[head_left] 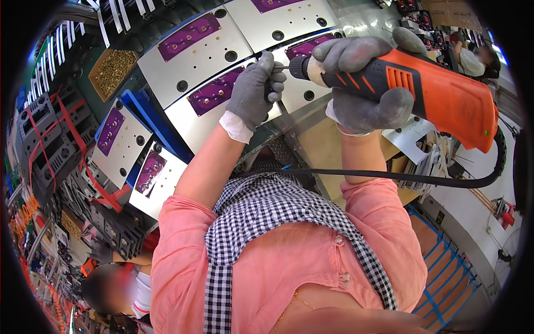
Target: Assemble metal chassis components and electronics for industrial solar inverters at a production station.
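Observation:
My right hand (361, 108), in a grey glove, is wrapped round an orange and black electric screwdriver (453, 106). The tool lies nearly level, its bit pointing left. At the end of the bit my left hand (253, 92), gloved the same way, has its fingers closed; what they pinch is hidden. Both hands are over a group of pale metal plates (167, 78) with black round feet. Purple circuit boards (214, 92) lie on these plates, partly covered by my left hand and the tool.
An open box of small brass-coloured screws (114, 72) stands at the left. Nearby are a blue tray (156, 125), two more plates with purple boards, and stacked dark frames (47, 136) with red straps. The tool's black cable (400, 177) crosses before me. A co-worker (114, 286) is at lower left.

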`<state>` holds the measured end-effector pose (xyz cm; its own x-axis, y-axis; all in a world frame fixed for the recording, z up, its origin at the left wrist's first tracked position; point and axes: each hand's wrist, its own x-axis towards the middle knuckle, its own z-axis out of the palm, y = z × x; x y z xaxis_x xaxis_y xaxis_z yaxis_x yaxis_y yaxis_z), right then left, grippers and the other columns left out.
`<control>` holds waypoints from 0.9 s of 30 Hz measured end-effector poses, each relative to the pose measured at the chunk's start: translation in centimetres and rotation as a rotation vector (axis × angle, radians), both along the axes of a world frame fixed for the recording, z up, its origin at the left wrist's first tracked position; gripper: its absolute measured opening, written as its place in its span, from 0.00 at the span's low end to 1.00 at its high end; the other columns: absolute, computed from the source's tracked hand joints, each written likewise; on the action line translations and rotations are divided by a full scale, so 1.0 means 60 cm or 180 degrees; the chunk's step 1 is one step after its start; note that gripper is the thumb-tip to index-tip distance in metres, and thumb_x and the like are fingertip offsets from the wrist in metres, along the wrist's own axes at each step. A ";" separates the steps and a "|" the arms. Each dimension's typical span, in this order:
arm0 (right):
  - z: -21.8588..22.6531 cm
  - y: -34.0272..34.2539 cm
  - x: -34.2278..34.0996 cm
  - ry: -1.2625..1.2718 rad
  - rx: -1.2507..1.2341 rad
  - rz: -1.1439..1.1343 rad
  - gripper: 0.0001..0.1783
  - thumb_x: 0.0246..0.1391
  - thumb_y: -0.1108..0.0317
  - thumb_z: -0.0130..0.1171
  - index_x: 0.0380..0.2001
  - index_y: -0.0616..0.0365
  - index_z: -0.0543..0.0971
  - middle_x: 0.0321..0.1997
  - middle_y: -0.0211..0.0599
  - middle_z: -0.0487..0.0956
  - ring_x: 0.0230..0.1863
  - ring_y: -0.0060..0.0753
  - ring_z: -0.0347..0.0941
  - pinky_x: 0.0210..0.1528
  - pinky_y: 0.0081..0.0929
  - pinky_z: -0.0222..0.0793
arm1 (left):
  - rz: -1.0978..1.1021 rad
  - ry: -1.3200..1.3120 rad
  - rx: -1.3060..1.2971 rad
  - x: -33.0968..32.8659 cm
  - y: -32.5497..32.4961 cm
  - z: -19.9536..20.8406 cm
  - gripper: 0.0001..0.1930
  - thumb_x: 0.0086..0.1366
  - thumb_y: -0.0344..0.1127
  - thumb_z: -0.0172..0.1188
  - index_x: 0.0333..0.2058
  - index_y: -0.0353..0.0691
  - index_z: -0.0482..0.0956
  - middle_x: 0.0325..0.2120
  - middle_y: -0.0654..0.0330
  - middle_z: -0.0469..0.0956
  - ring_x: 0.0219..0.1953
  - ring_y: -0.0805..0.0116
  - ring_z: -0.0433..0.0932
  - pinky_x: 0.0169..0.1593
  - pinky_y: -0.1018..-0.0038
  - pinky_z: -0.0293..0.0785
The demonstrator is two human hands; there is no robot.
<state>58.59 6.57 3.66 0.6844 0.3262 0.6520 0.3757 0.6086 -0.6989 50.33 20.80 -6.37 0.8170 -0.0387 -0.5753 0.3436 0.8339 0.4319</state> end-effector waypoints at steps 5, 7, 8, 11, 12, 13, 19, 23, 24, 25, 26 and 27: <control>-0.002 -0.001 -0.003 -0.0012 -0.0019 -0.0033 0.42 0.61 0.39 0.57 0.67 0.55 0.58 0.35 0.43 0.79 0.27 0.43 0.75 0.38 0.51 0.76 | -0.0046 -0.0109 -0.0895 -0.003 0.000 -0.017 0.19 0.74 0.51 0.55 0.42 0.38 0.75 0.29 0.63 0.76 0.27 0.77 0.72 0.23 0.85 0.64; -0.001 -0.002 -0.006 0.0048 -0.0002 -0.0098 0.42 0.62 0.40 0.57 0.67 0.56 0.57 0.35 0.43 0.79 0.27 0.44 0.75 0.38 0.51 0.76 | -0.0074 -0.0337 -0.1451 -0.005 0.001 -0.026 0.17 0.74 0.51 0.55 0.41 0.41 0.75 0.29 0.62 0.76 0.28 0.77 0.72 0.22 0.87 0.63; -0.001 -0.003 -0.008 0.0106 0.0010 -0.0173 0.42 0.62 0.40 0.57 0.67 0.56 0.57 0.35 0.43 0.79 0.28 0.44 0.76 0.39 0.51 0.76 | -0.0080 -0.0321 -0.1498 -0.005 0.000 -0.028 0.17 0.74 0.50 0.55 0.41 0.40 0.75 0.30 0.62 0.76 0.29 0.77 0.72 0.23 0.86 0.64; -0.001 -0.007 -0.008 0.0097 -0.0384 -0.0221 0.40 0.63 0.42 0.56 0.65 0.56 0.58 0.34 0.45 0.80 0.29 0.44 0.76 0.41 0.52 0.77 | -0.0104 -0.0355 -0.1616 -0.004 -0.006 -0.027 0.16 0.74 0.48 0.56 0.43 0.38 0.76 0.32 0.60 0.77 0.32 0.73 0.75 0.27 0.82 0.69; -0.004 -0.006 -0.004 0.0100 -0.0533 -0.0258 0.39 0.63 0.43 0.57 0.65 0.57 0.58 0.34 0.45 0.80 0.29 0.44 0.77 0.42 0.53 0.78 | -0.0103 -0.0321 -0.1580 -0.003 -0.011 -0.023 0.16 0.74 0.46 0.56 0.45 0.37 0.76 0.33 0.58 0.78 0.33 0.71 0.75 0.29 0.80 0.71; -0.006 -0.008 0.000 0.0101 -0.0683 -0.0294 0.38 0.63 0.44 0.57 0.64 0.57 0.59 0.34 0.46 0.80 0.30 0.44 0.77 0.43 0.53 0.78 | -0.0057 -0.0058 -0.1390 -0.002 -0.016 -0.018 0.16 0.74 0.44 0.56 0.47 0.36 0.76 0.35 0.57 0.78 0.35 0.69 0.76 0.32 0.78 0.74; -0.058 0.018 0.046 0.0814 -0.0033 -0.0786 0.37 0.57 0.61 0.68 0.62 0.58 0.58 0.32 0.38 0.78 0.30 0.30 0.74 0.35 0.29 0.73 | -0.0251 0.0029 -0.0170 -0.020 -0.036 0.004 0.21 0.75 0.31 0.46 0.61 0.24 0.65 0.49 0.46 0.74 0.43 0.61 0.78 0.48 0.67 0.78; -0.085 0.019 0.065 0.0555 -0.0133 -0.0832 0.37 0.57 0.59 0.69 0.61 0.56 0.60 0.31 0.37 0.78 0.31 0.30 0.75 0.38 0.29 0.74 | -0.0393 -0.0114 0.0071 -0.030 -0.025 0.003 0.22 0.75 0.28 0.42 0.64 0.22 0.62 0.50 0.45 0.74 0.45 0.61 0.78 0.49 0.67 0.78; -0.088 0.016 0.070 0.0362 -0.0243 -0.0829 0.34 0.58 0.58 0.66 0.59 0.58 0.60 0.30 0.40 0.79 0.30 0.33 0.77 0.38 0.35 0.77 | -0.0393 -0.0082 0.0112 -0.031 -0.024 0.003 0.23 0.75 0.28 0.42 0.64 0.22 0.62 0.50 0.45 0.74 0.45 0.62 0.78 0.50 0.67 0.78; -0.091 0.014 0.073 0.0171 -0.0350 -0.0823 0.32 0.59 0.58 0.64 0.58 0.59 0.60 0.29 0.43 0.80 0.29 0.37 0.78 0.38 0.40 0.81 | -0.0390 -0.0048 0.0156 -0.030 -0.025 0.004 0.23 0.75 0.28 0.41 0.64 0.22 0.61 0.50 0.45 0.74 0.45 0.62 0.78 0.50 0.67 0.78; -0.093 0.013 0.076 -0.0021 -0.0458 -0.0815 0.30 0.61 0.57 0.61 0.56 0.61 0.61 0.29 0.45 0.81 0.28 0.40 0.80 0.39 0.45 0.84 | -0.0404 -0.0003 0.0277 -0.031 -0.027 0.007 0.22 0.76 0.28 0.41 0.64 0.22 0.62 0.50 0.45 0.74 0.44 0.63 0.78 0.50 0.67 0.78; -0.094 0.012 0.078 -0.0014 -0.0474 -0.0820 0.30 0.60 0.57 0.62 0.56 0.60 0.60 0.28 0.45 0.81 0.28 0.40 0.80 0.39 0.45 0.84 | -0.0418 0.0042 0.0397 -0.031 -0.029 0.010 0.22 0.76 0.29 0.41 0.63 0.22 0.63 0.50 0.45 0.74 0.44 0.63 0.78 0.50 0.67 0.78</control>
<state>63.28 7.27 -1.97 0.7543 0.2343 0.6133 0.5079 0.3837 -0.7712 48.47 19.06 -5.79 0.8019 -0.0723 -0.5930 0.4525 0.7216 0.5239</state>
